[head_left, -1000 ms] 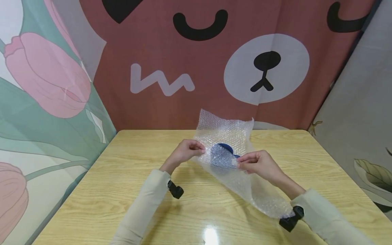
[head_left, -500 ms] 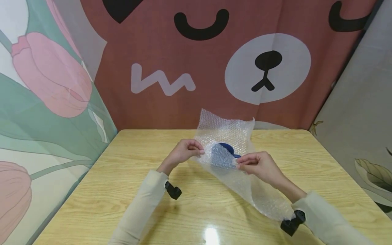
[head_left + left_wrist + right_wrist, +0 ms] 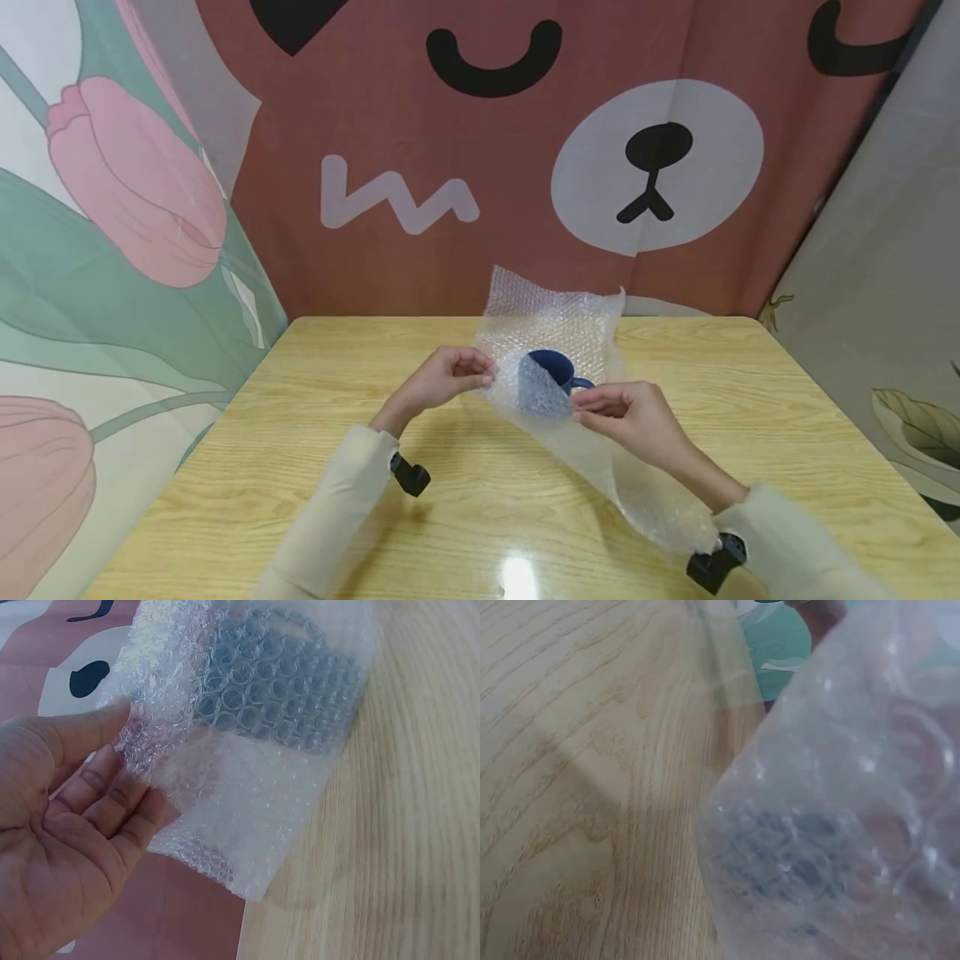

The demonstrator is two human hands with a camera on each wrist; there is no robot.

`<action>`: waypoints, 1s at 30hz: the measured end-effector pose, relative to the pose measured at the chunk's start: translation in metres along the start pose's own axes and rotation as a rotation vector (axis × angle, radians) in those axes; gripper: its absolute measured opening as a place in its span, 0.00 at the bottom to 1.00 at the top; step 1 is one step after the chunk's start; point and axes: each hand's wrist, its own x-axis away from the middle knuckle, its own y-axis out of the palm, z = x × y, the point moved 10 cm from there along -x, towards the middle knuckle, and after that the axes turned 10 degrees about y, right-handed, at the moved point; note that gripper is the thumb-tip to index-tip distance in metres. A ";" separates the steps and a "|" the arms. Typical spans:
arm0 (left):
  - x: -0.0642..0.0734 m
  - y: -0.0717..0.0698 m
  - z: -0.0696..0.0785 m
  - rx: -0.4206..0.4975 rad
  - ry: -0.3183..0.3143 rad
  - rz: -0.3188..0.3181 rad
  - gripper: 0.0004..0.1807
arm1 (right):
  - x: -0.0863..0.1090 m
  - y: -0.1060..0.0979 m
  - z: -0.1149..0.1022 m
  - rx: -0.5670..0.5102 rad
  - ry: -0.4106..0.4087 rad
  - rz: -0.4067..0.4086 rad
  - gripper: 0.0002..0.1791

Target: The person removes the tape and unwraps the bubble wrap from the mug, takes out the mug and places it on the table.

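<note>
A dark blue mug (image 3: 552, 363) sits within a sheet of bubble wrap (image 3: 551, 317), its rim and handle showing toward the right. A flap of the wrap covers its near left side. My left hand (image 3: 448, 377) pinches the wrap's left edge between thumb and fingers; the left wrist view shows the hand (image 3: 71, 832) beside the mug (image 3: 262, 690), which is blurred behind the bubbles. By the handle, my right hand (image 3: 633, 415) pinches the flap's corner. In the right wrist view the bubble wrap (image 3: 802, 795) hides most of that hand.
A long tail of the wrap hangs toward the right wrist's black camera (image 3: 716, 562). All this is on a light wooden table (image 3: 360, 375). Behind it hangs a bear-print curtain (image 3: 397, 275), with a floral one (image 3: 150, 333) on the left.
My right hand has drawn the flap down and slightly toward me, baring more of the mug's rim and its handle. The left hand has shifted a little left and down, still pinching the edge.
</note>
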 end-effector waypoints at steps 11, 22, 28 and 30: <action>0.010 0.001 0.010 -0.168 0.058 -0.024 0.06 | 0.011 0.011 -0.019 0.108 -0.156 0.048 0.08; 0.028 -0.001 0.009 -0.161 0.023 -0.041 0.02 | 0.030 0.035 -0.042 0.152 -0.346 -0.067 0.10; 0.038 -0.001 0.008 -0.167 0.014 -0.053 0.00 | 0.039 0.050 -0.046 0.227 -0.390 -0.131 0.11; 0.041 -0.001 0.008 -0.172 0.014 -0.060 0.01 | 0.042 0.055 -0.048 0.266 -0.421 -0.147 0.12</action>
